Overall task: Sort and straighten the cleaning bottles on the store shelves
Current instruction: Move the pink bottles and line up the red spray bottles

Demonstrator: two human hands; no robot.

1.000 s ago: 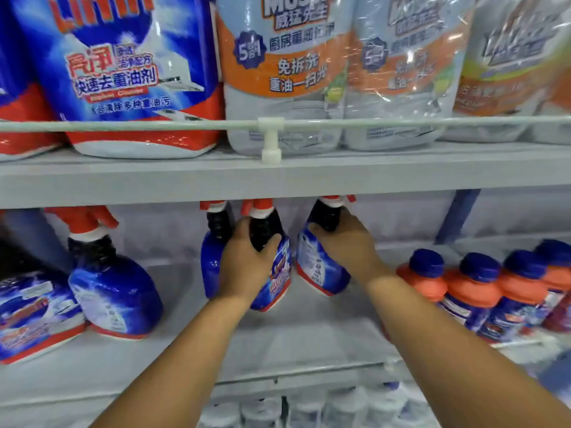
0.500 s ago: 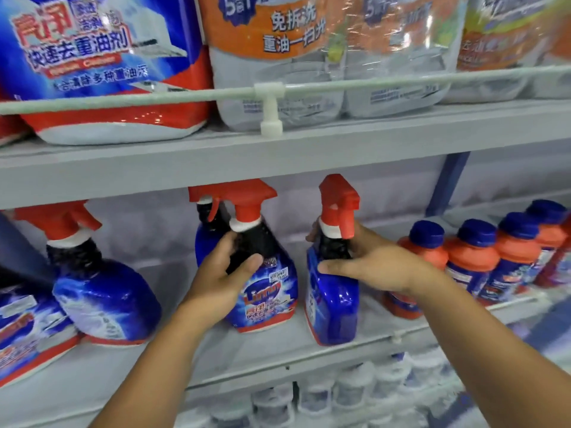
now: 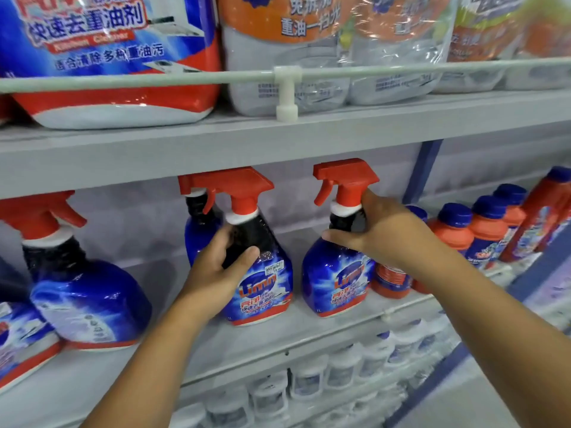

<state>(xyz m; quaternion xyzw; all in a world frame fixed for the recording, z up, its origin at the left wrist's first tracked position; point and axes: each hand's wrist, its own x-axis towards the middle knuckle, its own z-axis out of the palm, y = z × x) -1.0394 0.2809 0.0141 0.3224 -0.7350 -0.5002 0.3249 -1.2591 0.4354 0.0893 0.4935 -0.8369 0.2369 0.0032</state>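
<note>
Two blue spray bottles with red triggers stand upright on the grey middle shelf (image 3: 247,341), labels facing me. My left hand (image 3: 216,273) grips the dark neck of the left spray bottle (image 3: 262,291). My right hand (image 3: 380,233) is wrapped around the neck of the right spray bottle (image 3: 336,279), its trigger pointing left. A third spray bottle (image 3: 199,223) stands behind the left one, mostly hidden. Another spray bottle (image 3: 83,298) sits further left, turned so its back label shows.
Orange bottles with blue caps (image 3: 454,230) line the shelf to the right, touching the right spray bottle. Large refill pouches (image 3: 117,57) fill the upper shelf behind a white rail (image 3: 287,75). Small white jars (image 3: 309,381) sit on the shelf below.
Both hands drew their bottles forward toward the shelf's front edge. The right bottle has been turned so its label faces front and its trigger points left.
</note>
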